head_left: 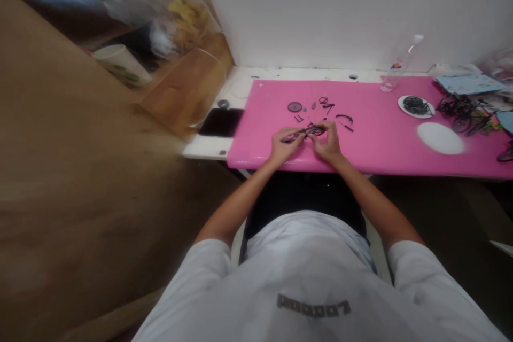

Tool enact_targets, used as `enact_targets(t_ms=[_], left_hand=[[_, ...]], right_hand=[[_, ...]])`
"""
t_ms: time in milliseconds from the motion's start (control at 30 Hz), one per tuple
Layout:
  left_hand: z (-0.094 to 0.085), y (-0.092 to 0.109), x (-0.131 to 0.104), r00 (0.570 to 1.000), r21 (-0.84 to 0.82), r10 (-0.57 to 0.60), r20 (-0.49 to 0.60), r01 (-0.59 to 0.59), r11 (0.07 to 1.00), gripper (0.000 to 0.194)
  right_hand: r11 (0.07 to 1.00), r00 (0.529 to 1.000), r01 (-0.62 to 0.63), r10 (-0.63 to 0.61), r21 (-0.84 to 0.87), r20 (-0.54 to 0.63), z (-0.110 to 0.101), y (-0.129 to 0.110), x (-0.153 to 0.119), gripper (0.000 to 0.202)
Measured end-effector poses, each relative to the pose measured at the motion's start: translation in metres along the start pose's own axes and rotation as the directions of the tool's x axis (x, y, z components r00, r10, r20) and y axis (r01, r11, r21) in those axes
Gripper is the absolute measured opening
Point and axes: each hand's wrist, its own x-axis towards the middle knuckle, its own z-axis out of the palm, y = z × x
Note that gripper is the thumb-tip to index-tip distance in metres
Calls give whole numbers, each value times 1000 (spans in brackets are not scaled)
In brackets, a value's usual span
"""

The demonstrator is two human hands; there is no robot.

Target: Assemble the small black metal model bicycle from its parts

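My left hand (285, 144) and my right hand (328, 142) meet near the front edge of the pink table cover (377, 144). Between them they hold a small dark part with a wheel (315, 131), fingers closed round it from both sides. Just beyond my hands lie a round dark wheel (295, 107), a small dark frame piece (327, 104), a curved black piece (344, 117) and several tiny dark bits. Fine details of the held part are too small to make out.
Rightward are a white plate of black parts (417, 107), a white disc (441, 138), a pile of dark wheeled pieces (460, 112) and a clear bottle (401, 64). A black flat object (220, 122) lies at the left. A white wall (340, 10) rises behind the table.
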Motion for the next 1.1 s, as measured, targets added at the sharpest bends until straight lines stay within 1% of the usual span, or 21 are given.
enact_targets(t_ms=[133,300,433,567,633,733,833,967,1033,1100], left_hand=[[0,-1,2,1000,17,-3,5,3,1000,30],[-1,1,3,1000,-6,11,7,-11,1000,28],[-2,5,4,999,-25,25,23,-25,999,33],[-4,9,6,1000,-20,5,2,-5,1000,43],[-4,9,6,999,18,35,-8,-35,999,44],[-2,8,5,993,90,115,-15,-114,989,45],[-1,4,4,987,133,159,17,-160,978,42],[-1,-2,5,984,131,158,78,-167,977,34],[-1,-5,5,986,108,148,79,-156,982,30],[-1,-6,4,991,87,121,58,-126,988,28]], right_hand=[[999,999,-8,9,-34,45,-3,-3,3,22],[999,999,-19,21,-45,49,-4,-5,4,22],[998,1000,-21,21,-67,11,-4,-4,4,24],[995,998,-64,63,-79,-16,-4,-1,4,31],[994,998,-65,63,-88,-23,-4,0,4,30],[993,999,-32,30,-113,-16,-4,1,4,21],[994,1000,-4,4,-111,-1,-4,1,3,14],[997,1000,-5,7,-82,15,-4,-1,2,15],[997,999,-5,8,-74,31,-4,-2,2,14],[998,998,-5,9,-69,54,-4,-2,2,13]])
